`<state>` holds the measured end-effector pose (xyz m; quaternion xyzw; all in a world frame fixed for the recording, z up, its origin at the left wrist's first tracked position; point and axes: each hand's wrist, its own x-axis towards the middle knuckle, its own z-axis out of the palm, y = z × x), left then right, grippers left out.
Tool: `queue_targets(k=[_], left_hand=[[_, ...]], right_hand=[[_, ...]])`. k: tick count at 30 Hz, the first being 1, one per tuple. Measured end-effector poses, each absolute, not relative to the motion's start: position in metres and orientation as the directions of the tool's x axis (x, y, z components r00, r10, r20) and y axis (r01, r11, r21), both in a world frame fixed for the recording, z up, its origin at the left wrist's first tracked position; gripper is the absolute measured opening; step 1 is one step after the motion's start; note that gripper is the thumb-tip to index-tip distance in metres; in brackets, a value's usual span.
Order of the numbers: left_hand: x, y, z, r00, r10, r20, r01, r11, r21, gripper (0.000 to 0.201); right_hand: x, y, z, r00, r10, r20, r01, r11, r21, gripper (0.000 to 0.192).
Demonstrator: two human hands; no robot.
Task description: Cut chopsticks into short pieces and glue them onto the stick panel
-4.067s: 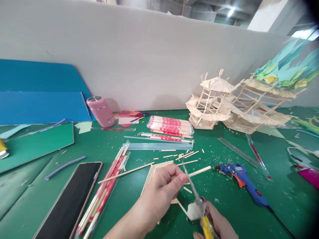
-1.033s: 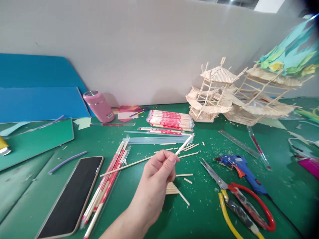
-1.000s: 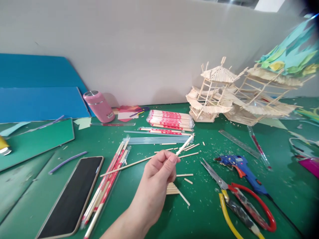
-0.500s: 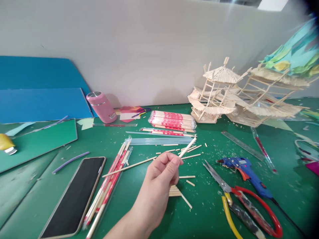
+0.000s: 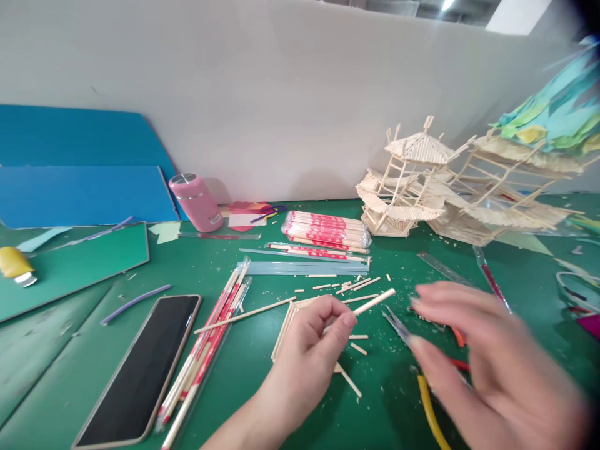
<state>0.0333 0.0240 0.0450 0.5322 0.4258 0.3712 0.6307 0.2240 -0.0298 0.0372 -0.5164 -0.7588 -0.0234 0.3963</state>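
Observation:
Pinched between thumb and fingers of my left hand (image 5: 312, 350) is a wooden chopstick (image 5: 377, 302), its end pointing up to the right. Under that hand, partly hidden, lies a flat frame of glued sticks (image 5: 284, 328). My right hand (image 5: 492, 362), blurred by motion, hovers with thumb and fingers apart over the scissors (image 5: 398, 325) and covers most of them. Behind its fingers the glue gun (image 5: 458, 337) is nearly hidden; only a bit of its orange trigger shows. Cut stick pieces (image 5: 359, 349) are scattered near my left hand.
Wrapped chopsticks (image 5: 206, 344) and a phone (image 5: 140, 369) lie at the left. Farther back are a chopstick bundle (image 5: 325, 230), a pink flask (image 5: 197, 203) and blue boards (image 5: 84, 194). Stick-built pavilions (image 5: 405, 187) stand at the back right. A utility knife (image 5: 16, 265) rests far left.
My right hand has come into view from the right, over the scissors and glue gun. My left hand has lowered the chopstick's tip and turned it flatter, uncovering part of the stick frame.

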Motion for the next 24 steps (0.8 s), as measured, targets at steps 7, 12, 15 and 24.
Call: queue_targets(k=[7,12,15,24], left_hand=[[0.035,0.025,0.041,0.464,0.873,0.148,0.449,-0.376,0.81,0.023],[0.034,0.026,0.035,0.546,0.785,0.293,0.679,-0.62,0.393,0.023],[0.034,0.024,0.031,0.548,0.768,0.331,0.687,-0.64,0.345,0.022],[0.033,0.023,0.026,0.514,0.79,0.334,0.702,-0.611,0.367,0.022]], right_hand=[[0.209,0.011,0.04,-0.451,0.785,0.425,0.759,0.588,-0.281,0.026],[0.21,0.007,0.03,-0.441,0.791,0.424,0.733,0.59,-0.339,0.027],[0.206,0.009,0.03,-0.415,0.793,0.446,0.721,0.585,-0.371,0.021],[0.2,0.01,0.021,-0.351,0.826,0.442,0.727,0.538,-0.428,0.019]])
